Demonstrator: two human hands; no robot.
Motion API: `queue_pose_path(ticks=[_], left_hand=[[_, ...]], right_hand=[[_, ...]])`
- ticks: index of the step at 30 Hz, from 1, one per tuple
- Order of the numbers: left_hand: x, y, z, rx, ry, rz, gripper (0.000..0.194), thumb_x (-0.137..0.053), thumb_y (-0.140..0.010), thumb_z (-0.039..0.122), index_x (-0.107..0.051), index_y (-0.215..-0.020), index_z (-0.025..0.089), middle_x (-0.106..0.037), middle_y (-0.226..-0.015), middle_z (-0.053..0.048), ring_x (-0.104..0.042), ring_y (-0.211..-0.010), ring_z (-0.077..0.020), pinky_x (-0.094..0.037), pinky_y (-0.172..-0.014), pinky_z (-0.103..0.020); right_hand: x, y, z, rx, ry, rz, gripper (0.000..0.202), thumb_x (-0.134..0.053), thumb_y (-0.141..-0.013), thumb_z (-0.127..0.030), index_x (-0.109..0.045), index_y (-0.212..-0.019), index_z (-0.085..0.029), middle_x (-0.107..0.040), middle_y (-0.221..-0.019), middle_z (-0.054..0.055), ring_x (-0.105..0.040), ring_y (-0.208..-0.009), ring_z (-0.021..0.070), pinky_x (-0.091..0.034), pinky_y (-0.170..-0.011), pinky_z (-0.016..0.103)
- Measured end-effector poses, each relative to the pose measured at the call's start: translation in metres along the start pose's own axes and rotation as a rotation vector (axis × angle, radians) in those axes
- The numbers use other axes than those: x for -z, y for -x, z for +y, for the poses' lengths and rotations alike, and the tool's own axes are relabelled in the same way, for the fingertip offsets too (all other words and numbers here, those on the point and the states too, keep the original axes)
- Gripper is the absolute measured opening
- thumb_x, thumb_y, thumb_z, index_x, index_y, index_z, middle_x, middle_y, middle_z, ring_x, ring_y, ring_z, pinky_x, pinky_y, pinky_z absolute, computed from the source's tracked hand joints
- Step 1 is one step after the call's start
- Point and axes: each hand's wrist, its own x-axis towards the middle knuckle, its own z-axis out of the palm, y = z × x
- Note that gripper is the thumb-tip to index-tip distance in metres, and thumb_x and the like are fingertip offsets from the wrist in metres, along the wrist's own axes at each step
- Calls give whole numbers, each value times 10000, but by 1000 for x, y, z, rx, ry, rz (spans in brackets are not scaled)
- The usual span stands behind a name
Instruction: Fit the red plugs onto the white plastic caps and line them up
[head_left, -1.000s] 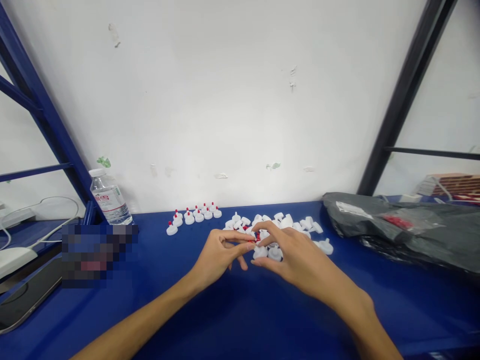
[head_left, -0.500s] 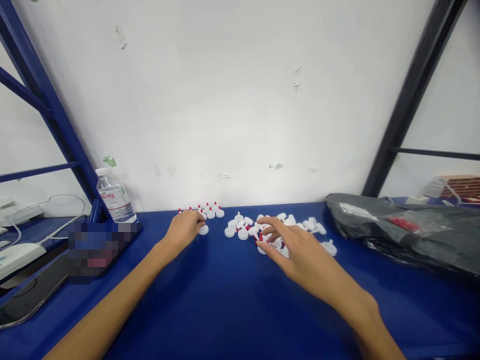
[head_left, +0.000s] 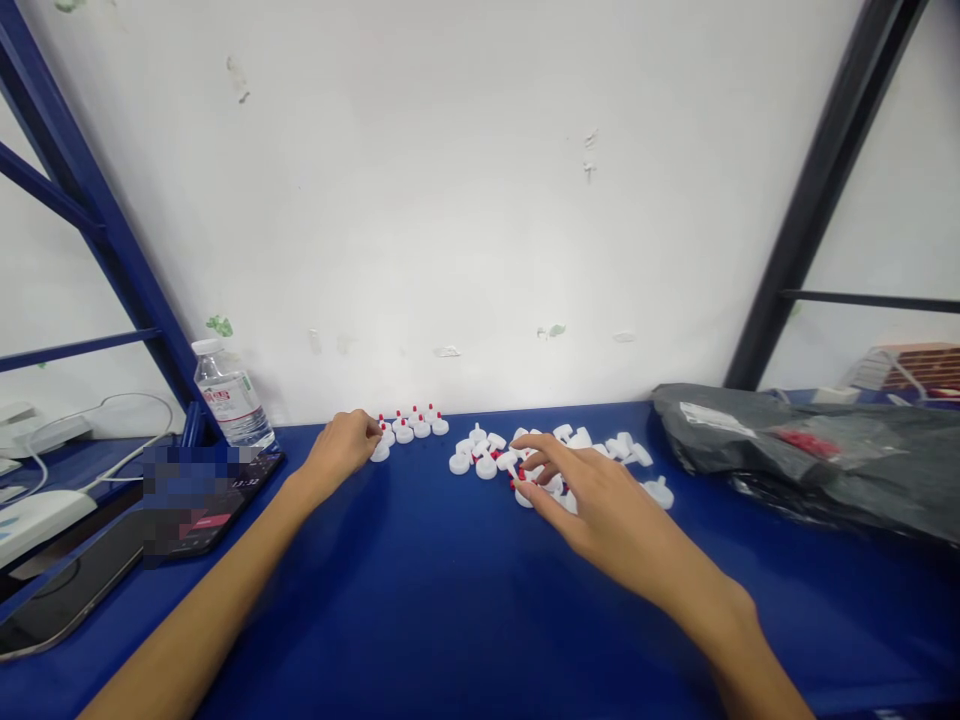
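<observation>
1. Left hand (head_left: pixel 339 452) has shifted from the loose pile to the left-hand group since the first frame, and further left since the second; right hand (head_left: pixel 592 500) holds roughly the same position as in the second.
2. Surface: blue table (head_left: pixel 442 610), its back edge along a scuffed white wall (head_left: pixel 450 200). Blue frame (head_left: pixel 112 240) slopes at left, black post (head_left: pixel 806 200) at right.
3. Left hand: fingers drawn together, pinching the top of a white cap (head_left: pixel 380 453) at the near left end of the red-tipped caps (head_left: pixel 421 430), which stand upright near the wall.
4. Right hand: partly open, thumb and fingers apart over the near side of the loose pile (head_left: pixel 486 467) of white caps and red tips. Contact: cannot tell.
5. Around: clear bottle (head_left: pixel 234 405) upright at back left; black phone (head_left: pixel 217 522) and dark device (head_left: pixel 71 590) nearer; white power strip (head_left: pixel 45 525) with cables at far left.
6. Obstacle on right: grey plastic bag (head_left: pixel 750 455), red pieces showing through a clear part.
7. Room: blue strip between the two cap groups; a broader blue area between the forearms, reaching the bottom of the view.
</observation>
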Motion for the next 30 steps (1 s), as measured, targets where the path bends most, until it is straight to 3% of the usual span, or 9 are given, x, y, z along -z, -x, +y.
queue_pose_path(ticks=[5, 11, 20, 23, 26, 30], left_hand=[[-3, -4, -5, 27, 1, 35, 296, -577, -789, 195, -783, -1002, 185, -774, -980, -135, -713, -907, -283, -485, -708, -284], [-1, 0, -1, 28, -18, 28, 285, -546, -803, 221, -786, -952, 179, -764, -962, -158, -710, -892, -316, -499, -706, -323], [-1, 5, 6, 45, -124, 42, 372, -501, -849, 302, -752, -1091, 174, -737, -1080, -176, -684, -987, -358, -511, -750, -376], [2, 11, 16, -14, -159, 160, 405, -447, -899, 348, -738, -1104, 155, -709, -1123, -177, -674, -987, -362, -507, -763, -398], [4, 18, 33, -109, -50, 278, 380, -433, -931, 351, -727, -1099, 179, -705, -1114, -124, -671, -958, -299, -496, -783, -360], [-9, 25, 55, -313, 237, 260, 337, -438, -964, 338, -702, -1127, 206, -713, -1053, -68, -651, -812, -198, -481, -781, -313]], right_hand=[[1, 0, 1, 12, 10, 5, 394, -453, -1006, -435, -471, -1391, -351, -714, -1092, 35, -646, -1058, 276, -511, -854, 418], [0, -1, 1, 10, 19, 5, 377, -466, -1003, -428, -482, -1373, -360, -713, -1084, 17, -649, -1032, 259, -510, -844, 399], [-1, -1, 3, 17, 40, 33, 401, -472, -997, -432, -494, -1386, -339, -727, -1012, 37, -662, -995, 274, -515, -824, 409], [0, -2, 3, 22, 51, 61, 365, -470, -998, -406, -521, -1353, -337, -733, -1019, 25, -667, -985, 266, -507, -835, 405], [0, -4, 2, 24, 80, 89, 309, -461, -1000, -360, -569, -1285, -315, -737, -1000, 28, -668, -956, 265, -500, -819, 396], [2, -4, 0, 42, 97, 90, 243, -449, -1002, -305, -616, -1178, -293, -736, -970, 23, -669, -911, 250, -491, -791, 375]])
